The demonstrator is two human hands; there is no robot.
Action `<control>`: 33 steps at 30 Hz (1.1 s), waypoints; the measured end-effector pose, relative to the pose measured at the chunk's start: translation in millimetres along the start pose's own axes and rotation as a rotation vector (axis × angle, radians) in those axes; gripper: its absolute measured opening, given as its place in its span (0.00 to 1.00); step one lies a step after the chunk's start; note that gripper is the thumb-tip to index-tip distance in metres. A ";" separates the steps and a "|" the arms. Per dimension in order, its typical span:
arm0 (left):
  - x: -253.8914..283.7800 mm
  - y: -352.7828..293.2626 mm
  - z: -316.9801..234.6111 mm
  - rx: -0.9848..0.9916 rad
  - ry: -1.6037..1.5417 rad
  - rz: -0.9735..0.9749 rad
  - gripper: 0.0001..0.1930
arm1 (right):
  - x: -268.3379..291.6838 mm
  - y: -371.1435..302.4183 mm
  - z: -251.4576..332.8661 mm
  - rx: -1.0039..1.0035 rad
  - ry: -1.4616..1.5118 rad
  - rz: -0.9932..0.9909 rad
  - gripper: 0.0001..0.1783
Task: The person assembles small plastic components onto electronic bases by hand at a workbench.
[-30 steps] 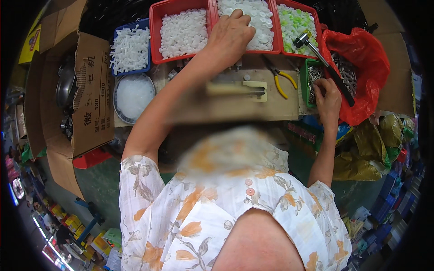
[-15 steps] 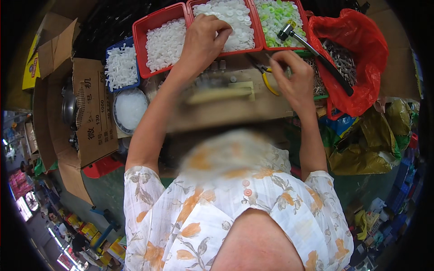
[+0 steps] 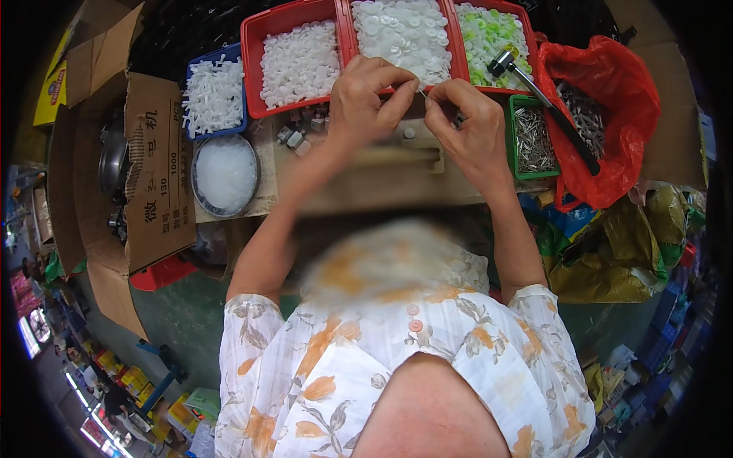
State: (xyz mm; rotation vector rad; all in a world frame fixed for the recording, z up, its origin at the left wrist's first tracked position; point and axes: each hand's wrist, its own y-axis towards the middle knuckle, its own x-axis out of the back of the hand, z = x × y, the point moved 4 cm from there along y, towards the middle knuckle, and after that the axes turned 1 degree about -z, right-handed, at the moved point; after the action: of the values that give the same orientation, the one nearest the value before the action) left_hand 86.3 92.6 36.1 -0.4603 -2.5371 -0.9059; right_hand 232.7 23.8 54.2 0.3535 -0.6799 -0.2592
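Observation:
My left hand (image 3: 370, 99) and my right hand (image 3: 467, 126) meet in front of the middle red bin (image 3: 347, 34), fingertips almost touching. Both hands are closed in a pinch. A thin metal pin (image 3: 422, 93) shows between them, held at my right fingertips. Whatever my left thumb and forefinger grip is too small to make out. White round plastic discs (image 3: 401, 34) fill the middle bin, just beyond my left hand. Small white plastic parts (image 3: 300, 65) fill the left bin, and green and white pieces (image 3: 489, 38) the right one. Below the hands stands a blurred pale fixture (image 3: 435, 160) on the bench.
A hammer (image 3: 546, 95) lies across the right bin and a red plastic bag (image 3: 637, 99). Next to the bag is a green tray (image 3: 538, 174) of metal pins. On the left are a blue tray (image 3: 243, 99), a round bowl (image 3: 256, 175), small metal parts (image 3: 294, 140) and a cardboard box (image 3: 160, 221).
My left hand has come out of the middle bin toward me and right. My right hand has moved slightly left, bringing the fingertips together. The whole view has shifted a little.

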 end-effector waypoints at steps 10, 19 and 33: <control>3.5 -10.1 -13.8 -0.077 0.094 -0.060 0.06 | -1.6 -3.7 1.1 -0.017 0.000 0.029 0.06; -2.1 -37.4 4.5 0.668 -0.740 0.287 0.07 | 15.0 2.2 -8.8 0.001 0.197 0.393 0.05; -2.1 -77.8 -16.3 0.980 -1.017 -0.061 0.08 | -9.6 -32.6 18.0 0.298 -0.086 -0.008 0.08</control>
State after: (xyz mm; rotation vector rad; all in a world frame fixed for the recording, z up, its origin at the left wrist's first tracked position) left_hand 58.8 24.4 5.9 -0.5814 -3.4027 0.8486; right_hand 209.9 -6.7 48.8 0.6327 -0.8045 -0.1810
